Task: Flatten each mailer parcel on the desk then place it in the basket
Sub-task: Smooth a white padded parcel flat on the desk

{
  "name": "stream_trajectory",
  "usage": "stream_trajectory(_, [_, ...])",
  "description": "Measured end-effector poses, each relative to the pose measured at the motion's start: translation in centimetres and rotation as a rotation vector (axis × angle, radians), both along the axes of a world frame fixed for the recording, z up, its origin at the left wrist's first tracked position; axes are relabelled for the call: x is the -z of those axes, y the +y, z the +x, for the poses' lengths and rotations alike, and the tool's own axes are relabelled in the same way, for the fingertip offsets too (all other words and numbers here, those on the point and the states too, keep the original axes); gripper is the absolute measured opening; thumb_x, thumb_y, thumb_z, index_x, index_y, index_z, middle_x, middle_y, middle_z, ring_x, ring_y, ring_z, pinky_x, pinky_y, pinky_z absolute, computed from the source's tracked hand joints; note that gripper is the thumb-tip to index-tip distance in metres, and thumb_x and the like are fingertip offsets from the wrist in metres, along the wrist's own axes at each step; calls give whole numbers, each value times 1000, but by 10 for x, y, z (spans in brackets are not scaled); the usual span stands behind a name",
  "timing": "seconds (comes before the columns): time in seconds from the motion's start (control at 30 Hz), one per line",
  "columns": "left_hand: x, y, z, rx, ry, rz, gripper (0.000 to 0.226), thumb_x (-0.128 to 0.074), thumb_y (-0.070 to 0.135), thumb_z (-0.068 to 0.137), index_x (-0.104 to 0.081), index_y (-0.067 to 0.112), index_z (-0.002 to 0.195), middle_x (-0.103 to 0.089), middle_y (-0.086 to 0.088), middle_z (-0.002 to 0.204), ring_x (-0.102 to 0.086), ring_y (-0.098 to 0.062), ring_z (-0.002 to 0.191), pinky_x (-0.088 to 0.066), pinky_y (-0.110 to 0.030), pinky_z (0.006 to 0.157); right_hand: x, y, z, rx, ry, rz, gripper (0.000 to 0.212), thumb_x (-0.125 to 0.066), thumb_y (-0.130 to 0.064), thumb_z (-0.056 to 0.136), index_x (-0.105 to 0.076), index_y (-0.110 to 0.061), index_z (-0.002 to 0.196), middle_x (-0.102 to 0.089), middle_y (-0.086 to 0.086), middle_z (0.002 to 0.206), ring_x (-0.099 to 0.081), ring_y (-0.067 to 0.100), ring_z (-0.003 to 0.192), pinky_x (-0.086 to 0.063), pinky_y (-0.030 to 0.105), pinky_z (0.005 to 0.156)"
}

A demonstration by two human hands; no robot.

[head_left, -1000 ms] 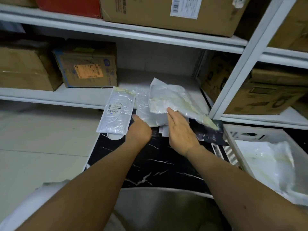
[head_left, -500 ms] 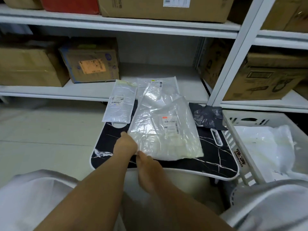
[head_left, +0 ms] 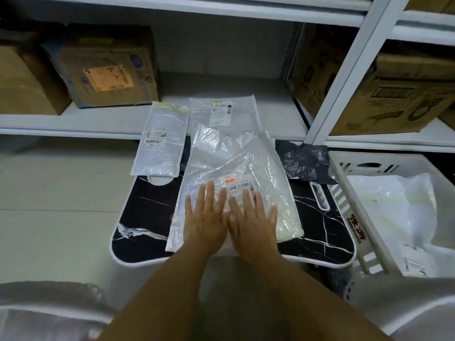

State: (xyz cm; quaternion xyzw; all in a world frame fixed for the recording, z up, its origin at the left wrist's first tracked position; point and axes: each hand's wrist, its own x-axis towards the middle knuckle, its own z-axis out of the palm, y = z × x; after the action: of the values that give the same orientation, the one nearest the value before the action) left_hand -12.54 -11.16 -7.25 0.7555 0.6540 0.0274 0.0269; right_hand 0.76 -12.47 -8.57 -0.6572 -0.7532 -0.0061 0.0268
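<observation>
Here, my fingers (head_left: pixel 209 193) lie straight and spread, both palms flat on the clear mailer parcel (head_left: pixel 236 168) at its near end. My left hand (head_left: pixel 205 217) and right hand (head_left: pixel 251 221) sit side by side, thumbs touching. The parcel rests on the black marble-pattern desk (head_left: pixel 320 232), its label just beyond my fingertips. Two more silver mailers, a narrow mailer (head_left: pixel 161 139) and a wider mailer (head_left: pixel 222 112), lie at the far edge, with a dark bag (head_left: pixel 305 159) to the right. The white basket (head_left: pixel 344 193) stands beside the desk on my right, parcels inside.
</observation>
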Motion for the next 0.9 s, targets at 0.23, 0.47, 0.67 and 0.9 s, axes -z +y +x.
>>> stream_trajectory(0.23, [36, 0, -3, 19, -50, -167, 74, 33, 57, 78, 23, 27, 146, 20, -5, 159, 18, -25, 146, -2, -53, 118, 22, 7, 9, -25, -1, -256, 72, 14, -60, 82, 7, -40, 150, 12, 6, 161, 10, 39, 146, -1, 68, 110])
stream_trajectory(0.47, [7, 12, 12, -47, 3, -139, 41, -26, 36, 98, -39, 23, 135, -43, -6, 139, -38, -27, 130, -34, -41, 102, 10, 16, 0, 43, 3, -34, 45, -31, -49, 90, -57, -28, 119, -60, 7, 122, -58, 30, 105, -41, 52, 87])
stream_trajectory(0.67, [-9, 44, 17, 39, -94, 147, 38, -34, 20, 95, -44, 12, 131, -45, -10, 134, -40, -30, 128, -32, -40, 105, -20, 62, 18, -58, 55, 277, 31, -51, -33, 90, -59, -24, 118, -55, 3, 127, -52, 25, 118, -33, 46, 97])
stream_trajectory(0.9, [29, 48, 9, 116, 55, -200, 57, -5, 54, 98, 16, 37, 148, 22, -1, 158, 16, -28, 146, -7, -60, 113, 15, 73, 42, -41, 14, -300, 66, 0, -67, 88, 15, -45, 148, 19, -6, 160, 13, 39, 145, -5, 65, 112])
